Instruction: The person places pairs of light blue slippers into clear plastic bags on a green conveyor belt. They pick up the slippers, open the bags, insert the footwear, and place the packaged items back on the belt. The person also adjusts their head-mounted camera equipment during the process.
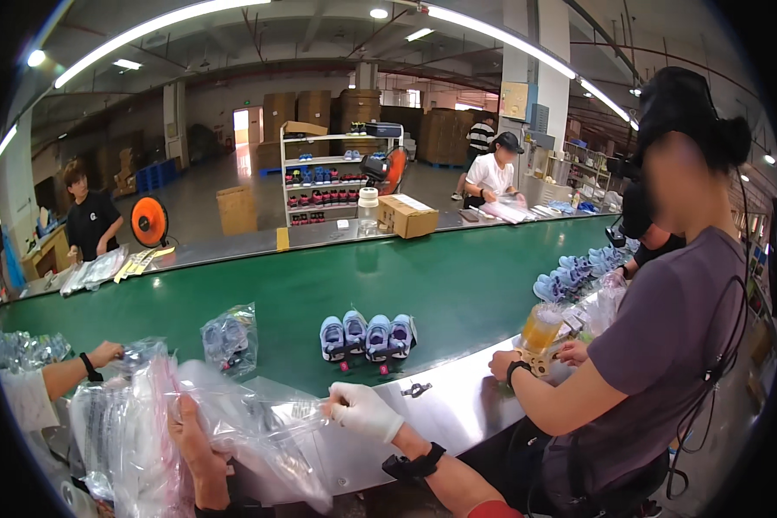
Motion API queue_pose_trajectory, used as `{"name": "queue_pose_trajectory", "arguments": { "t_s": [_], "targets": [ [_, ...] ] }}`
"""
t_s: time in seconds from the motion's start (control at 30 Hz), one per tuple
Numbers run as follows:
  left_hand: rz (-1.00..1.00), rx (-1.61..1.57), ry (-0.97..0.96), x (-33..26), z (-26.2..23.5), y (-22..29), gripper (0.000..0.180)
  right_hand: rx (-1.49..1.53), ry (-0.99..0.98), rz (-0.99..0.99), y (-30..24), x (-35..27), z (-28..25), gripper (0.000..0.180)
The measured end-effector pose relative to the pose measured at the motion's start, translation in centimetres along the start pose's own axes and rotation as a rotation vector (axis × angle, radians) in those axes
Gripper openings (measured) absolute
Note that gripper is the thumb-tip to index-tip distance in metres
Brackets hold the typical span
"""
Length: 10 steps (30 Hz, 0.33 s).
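I hold a clear plastic bag (pixel 259 423) between my two hands, low over the near edge of the steel bench (pixel 457 406). My right hand (pixel 363 412), in a white glove, is closed on the bag's right end, fingers curled and pinching the film. My left hand (pixel 197 449), bare, grips the bag from the left with the fingers pressed together along the plastic.

The bag is thin, see-through and crinkled, with glare running across its folds; it stretches loosely between my hands and sags toward me. A small printed patch shows near the gloved end. What is inside I cannot tell.

Just left of my left hand stands a stack of more clear bags (pixel 125 432). Beyond the bench runs a green conveyor belt (pixel 457 285), carrying four small blue-grey shoes (pixel 367 335) in a row and a bagged pair (pixel 230 337) to their left. A person in a purple shirt (pixel 673 345) sits to my right; another person's hand (pixel 105 353) reaches in from the left.
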<state>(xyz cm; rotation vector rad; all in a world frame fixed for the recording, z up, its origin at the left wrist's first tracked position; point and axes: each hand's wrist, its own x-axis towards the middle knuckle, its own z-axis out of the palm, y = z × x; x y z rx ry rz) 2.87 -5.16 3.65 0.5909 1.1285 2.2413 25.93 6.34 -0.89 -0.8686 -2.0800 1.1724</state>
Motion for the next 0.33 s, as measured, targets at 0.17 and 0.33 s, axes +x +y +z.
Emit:
{"name": "queue_pose_trajectory", "arguments": {
  "t_s": [0.17, 0.33],
  "targets": [
    [0.357, 0.39, -0.087, -0.6, -0.2, -1.8, 0.017, -0.568, 0.609, -0.393, -6.3, -2.5, 0.0, 0.027],
    [0.488, 0.821, -0.627, -5.3, 2.9, -1.4, 0.009, -0.646, 0.197, -0.739, -5.5, -0.8, 3.7, 0.034]
  ]
}}
